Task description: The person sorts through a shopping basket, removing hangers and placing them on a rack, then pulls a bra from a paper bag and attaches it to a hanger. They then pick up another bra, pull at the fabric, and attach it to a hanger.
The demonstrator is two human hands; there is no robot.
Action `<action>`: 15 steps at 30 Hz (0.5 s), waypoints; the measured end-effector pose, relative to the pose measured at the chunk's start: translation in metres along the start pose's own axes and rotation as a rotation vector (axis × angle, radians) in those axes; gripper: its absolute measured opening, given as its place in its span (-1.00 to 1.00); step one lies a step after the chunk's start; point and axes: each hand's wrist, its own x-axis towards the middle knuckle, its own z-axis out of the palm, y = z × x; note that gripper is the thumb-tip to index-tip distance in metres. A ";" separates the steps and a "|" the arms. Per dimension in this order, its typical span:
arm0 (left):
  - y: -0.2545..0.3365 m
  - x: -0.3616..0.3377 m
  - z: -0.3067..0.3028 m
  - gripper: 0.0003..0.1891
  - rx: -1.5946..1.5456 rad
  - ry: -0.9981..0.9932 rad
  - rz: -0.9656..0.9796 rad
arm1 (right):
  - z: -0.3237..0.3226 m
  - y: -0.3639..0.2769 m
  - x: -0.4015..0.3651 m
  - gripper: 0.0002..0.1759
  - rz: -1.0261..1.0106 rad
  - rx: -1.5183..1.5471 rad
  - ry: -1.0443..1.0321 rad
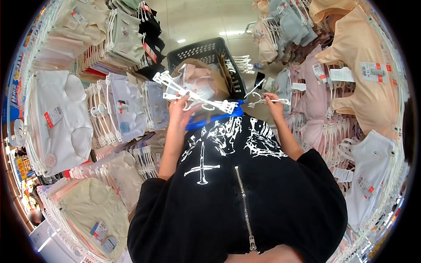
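Note:
My left hand (179, 108) is closed around a bundle of white plastic hangers (206, 101), which points out to both sides of my fingers. On the other side, my right hand (274, 101) grips a separate white hanger (258, 98) by its bar. Just beyond my hands stands a black perforated cart basket (197, 49) with a blue handle (215, 119). Inside it is an open brown cardboard box or bag (222, 90) holding pale pink and white garments (201, 81). The left-hand bundle hides part of these contents.
Racks of hanging underwear line both sides: white tops (59, 118) and beige pieces (94, 206) at left, a peach bra top (366, 57) and white camisole (370, 179) at right. More white hangers (241, 64) hang at the basket's right side. Tiled floor (188, 17) lies beyond.

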 end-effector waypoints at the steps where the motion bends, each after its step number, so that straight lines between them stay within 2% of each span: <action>1: 0.002 -0.003 0.003 -0.70 -0.001 -0.003 -0.004 | -0.004 0.012 0.003 -0.82 -0.008 -0.093 0.008; 3: 0.002 -0.004 0.004 -0.70 -0.006 -0.007 -0.010 | -0.012 0.050 0.014 -0.82 -0.065 -0.253 0.040; 6: 0.000 -0.004 0.002 -0.69 0.006 -0.007 -0.005 | -0.001 0.058 0.013 -0.82 -0.055 -0.202 0.059; 8: -0.002 -0.001 0.000 -0.67 0.048 -0.015 0.010 | 0.003 0.090 0.026 -0.82 0.026 -0.144 0.063; 11: 0.000 -0.005 0.003 -0.67 0.051 0.002 0.028 | 0.019 0.088 0.029 -0.79 0.079 0.052 0.016; 14: -0.002 -0.003 -0.003 -0.63 0.042 -0.004 0.026 | 0.022 0.073 0.022 -0.76 0.013 -0.083 -0.123; 15: -0.001 -0.005 -0.002 -0.62 0.037 -0.019 0.026 | 0.021 0.077 0.023 -0.75 0.051 -0.072 -0.108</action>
